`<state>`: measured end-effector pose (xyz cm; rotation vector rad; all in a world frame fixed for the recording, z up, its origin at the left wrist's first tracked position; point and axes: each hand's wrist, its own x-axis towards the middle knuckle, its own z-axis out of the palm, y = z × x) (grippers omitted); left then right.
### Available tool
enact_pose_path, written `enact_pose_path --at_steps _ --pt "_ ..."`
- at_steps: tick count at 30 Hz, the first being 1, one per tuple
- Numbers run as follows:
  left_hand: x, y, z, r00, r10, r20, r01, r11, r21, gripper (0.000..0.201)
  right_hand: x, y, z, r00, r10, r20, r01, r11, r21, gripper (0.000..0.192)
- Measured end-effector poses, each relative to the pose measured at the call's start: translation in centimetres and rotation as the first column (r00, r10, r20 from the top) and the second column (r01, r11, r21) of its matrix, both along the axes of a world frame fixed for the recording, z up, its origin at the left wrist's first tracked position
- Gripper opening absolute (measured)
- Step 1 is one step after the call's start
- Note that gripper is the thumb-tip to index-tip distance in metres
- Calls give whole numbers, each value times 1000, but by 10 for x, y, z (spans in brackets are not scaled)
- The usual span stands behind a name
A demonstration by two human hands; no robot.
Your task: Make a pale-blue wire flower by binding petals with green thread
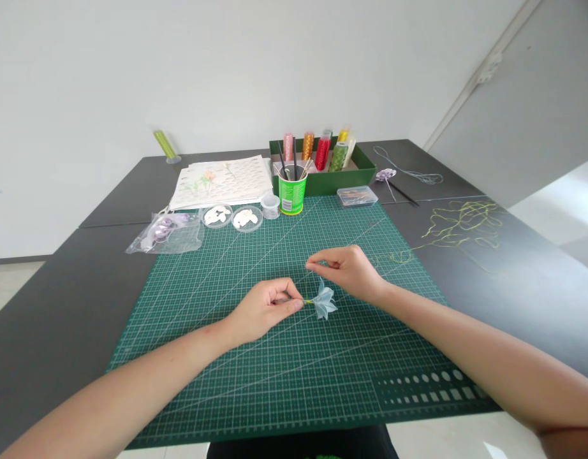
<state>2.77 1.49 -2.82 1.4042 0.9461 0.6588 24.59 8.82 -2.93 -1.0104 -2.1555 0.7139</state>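
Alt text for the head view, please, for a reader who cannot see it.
Over a green gridded cutting mat, the left hand pinches the stem of a small pale blue fabric flower while the right hand pinches a thin yellow-green thread above it.

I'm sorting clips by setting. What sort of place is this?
Likely a craft desk in a plain room: a green cutting mat, thread spools in a box, and a small fabric flower held in both hands.

Open cutting mat point(256, 395) toward the near edge
Blocked along the far edge by green cup point(292, 190), petal dishes point(247, 218), thread box point(323, 182).
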Motion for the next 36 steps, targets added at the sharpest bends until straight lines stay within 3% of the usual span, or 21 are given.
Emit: enact_pose_path --at_steps 5,13,18,22,28,36 --pt "0 -2 -1 999 31 31 -31 999 28 28 2 6 -9 1000 19 10 -18 992 -122 26" --pt "0 -5 6 979 144 141 -156 984 83 30 2 6 -12 985 149 87 -135 978 -157 26" --pt "-8 -2 6 947 254 194 -283 950 134 28 -2 3 -9 927 162 338 -171 985 -3 26" --pt "-14 1 5 916 357 182 -387 907 168 27 -2 -1 -11 881 162 444 -251 957 148 29" --pt "-17 7 4 869 474 139 -494 842 218 27 -1 -7 -13 869 186 459 -363 871 332 29" --pt "-20 13 4 855 510 95 -516 818 256 26 -6 -16 -5 857 213 469 -433 790 433 30"
